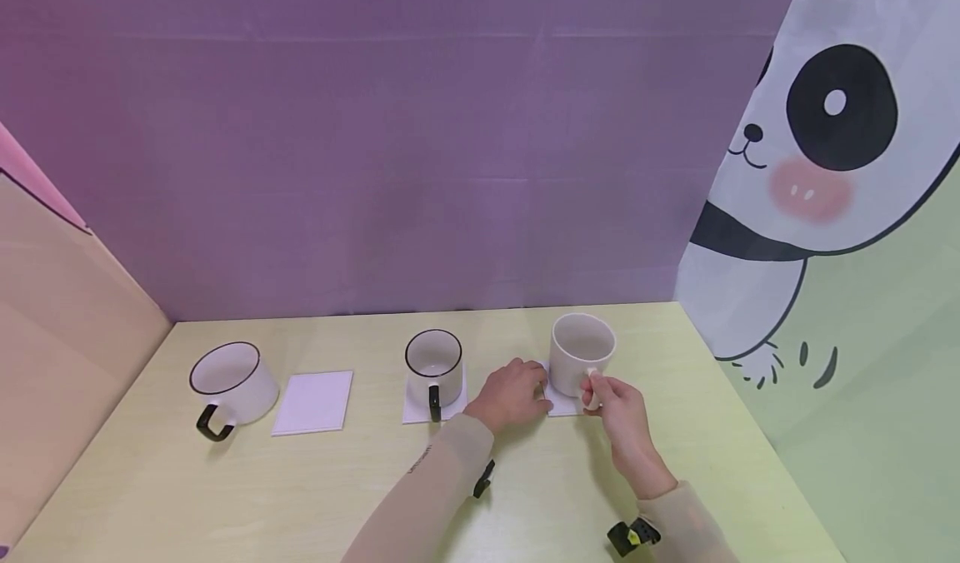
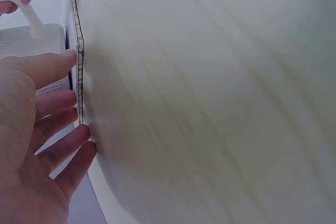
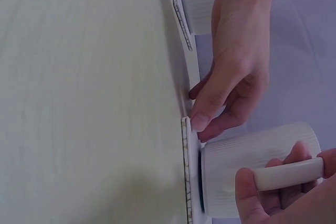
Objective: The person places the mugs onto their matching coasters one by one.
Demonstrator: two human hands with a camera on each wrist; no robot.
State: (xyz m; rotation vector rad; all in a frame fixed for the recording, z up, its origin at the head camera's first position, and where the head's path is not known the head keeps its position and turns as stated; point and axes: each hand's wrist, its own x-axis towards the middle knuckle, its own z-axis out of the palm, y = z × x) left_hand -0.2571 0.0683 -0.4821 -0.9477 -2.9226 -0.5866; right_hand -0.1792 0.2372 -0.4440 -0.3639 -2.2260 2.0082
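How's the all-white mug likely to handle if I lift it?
The all-white mug probably won't flex; its walls look rigid. Its ribbed outside may aid grip. Lifted by its side handle in the right hand, it could tilt, its body being off to one side.

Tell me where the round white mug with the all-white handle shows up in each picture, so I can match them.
Head: right of centre, the round white mug, its handle in the right hand.
Left wrist: upper left, the mug cut off by the picture's edge.
Right wrist: lower right, the mug turned sideways.
Shared landmark: the thin white square pad at the mug's base, nearly edge-on in both wrist views.
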